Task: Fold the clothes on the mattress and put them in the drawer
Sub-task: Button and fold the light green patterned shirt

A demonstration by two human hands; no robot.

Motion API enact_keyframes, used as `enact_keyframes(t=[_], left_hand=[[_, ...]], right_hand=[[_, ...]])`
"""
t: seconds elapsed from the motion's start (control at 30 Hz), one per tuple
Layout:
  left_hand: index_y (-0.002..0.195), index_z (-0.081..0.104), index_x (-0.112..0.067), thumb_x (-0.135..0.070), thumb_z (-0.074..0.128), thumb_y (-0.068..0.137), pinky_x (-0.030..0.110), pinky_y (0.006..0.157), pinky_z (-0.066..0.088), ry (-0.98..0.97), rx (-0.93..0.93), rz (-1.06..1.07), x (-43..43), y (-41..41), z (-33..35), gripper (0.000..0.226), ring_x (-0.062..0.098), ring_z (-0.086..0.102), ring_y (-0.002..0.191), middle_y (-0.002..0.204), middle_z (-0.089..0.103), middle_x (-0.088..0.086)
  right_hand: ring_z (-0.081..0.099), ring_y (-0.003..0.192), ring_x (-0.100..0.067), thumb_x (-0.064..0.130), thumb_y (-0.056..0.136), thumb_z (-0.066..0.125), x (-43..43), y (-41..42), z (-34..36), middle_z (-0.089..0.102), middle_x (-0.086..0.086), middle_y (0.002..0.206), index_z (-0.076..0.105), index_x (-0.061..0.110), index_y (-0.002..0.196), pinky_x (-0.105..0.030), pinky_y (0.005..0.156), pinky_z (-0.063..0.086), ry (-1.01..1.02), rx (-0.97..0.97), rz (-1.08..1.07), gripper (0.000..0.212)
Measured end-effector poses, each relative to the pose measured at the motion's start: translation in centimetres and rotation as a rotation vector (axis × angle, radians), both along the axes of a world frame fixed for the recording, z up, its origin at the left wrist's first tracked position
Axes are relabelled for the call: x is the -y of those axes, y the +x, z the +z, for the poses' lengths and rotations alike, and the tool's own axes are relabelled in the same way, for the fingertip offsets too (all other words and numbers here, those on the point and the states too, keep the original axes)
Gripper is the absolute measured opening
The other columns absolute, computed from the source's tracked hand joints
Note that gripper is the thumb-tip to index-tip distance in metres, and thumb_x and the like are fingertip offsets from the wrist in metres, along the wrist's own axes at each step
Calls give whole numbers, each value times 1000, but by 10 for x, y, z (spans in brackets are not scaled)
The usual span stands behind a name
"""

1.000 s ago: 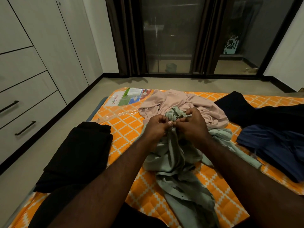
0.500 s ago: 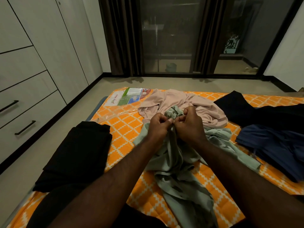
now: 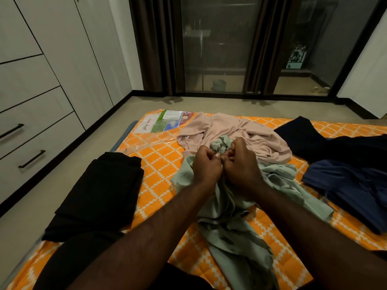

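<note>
We judge the main risk to be a twisted, lopsided fold. Our left hand and right hand are both closed on one bunched ridge of the pale green shirt, knuckles almost touching. With so narrow a hold, the shirt would likely hang in a rope if lifted. Its far edge lies against the pink garment just beyond it, which could get dragged along. The sleeve trailing to the shirt's right reaches toward the navy garment and could snag it. The shirt lies crumpled on the mattress, under both hands and spilling toward us. A folded black garment sits left of the shirt, and the drawers are farther left, shut.
</note>
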State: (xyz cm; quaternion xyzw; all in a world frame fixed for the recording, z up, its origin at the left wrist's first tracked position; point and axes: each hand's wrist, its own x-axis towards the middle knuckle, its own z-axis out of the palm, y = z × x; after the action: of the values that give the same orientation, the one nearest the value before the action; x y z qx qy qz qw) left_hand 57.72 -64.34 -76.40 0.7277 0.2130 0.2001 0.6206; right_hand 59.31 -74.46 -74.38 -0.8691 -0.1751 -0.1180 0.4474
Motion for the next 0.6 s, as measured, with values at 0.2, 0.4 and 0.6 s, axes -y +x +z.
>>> enact_keyframes(t=[0.2,0.4,0.6], left_hand=[[96,57,-9,-4,61,97,22,50,50,-367,-72,-196,-8,-3,9,6,16,61,71,83,63,9],[93,71,-10,-8,59,99,23,59,54,-543,-157,-421,-18,-5,14,13,9,68,63,71,72,-1],[102,72,-3,-9,58,100,30,70,58,-568,-186,-437,-20,-3,12,16,16,70,73,81,75,5]], right_hand=[[57,76,-26,11,96,59,5,10,-2,62,-13,88,47,9,105,-47,70,49,-34,-179,61,15],[46,66,-14,7,95,56,8,10,-1,53,-3,78,44,15,94,-32,56,36,-88,-112,76,15],[52,71,-16,3,93,57,11,13,-3,55,-5,82,44,14,99,-35,61,43,-81,-56,91,18]])
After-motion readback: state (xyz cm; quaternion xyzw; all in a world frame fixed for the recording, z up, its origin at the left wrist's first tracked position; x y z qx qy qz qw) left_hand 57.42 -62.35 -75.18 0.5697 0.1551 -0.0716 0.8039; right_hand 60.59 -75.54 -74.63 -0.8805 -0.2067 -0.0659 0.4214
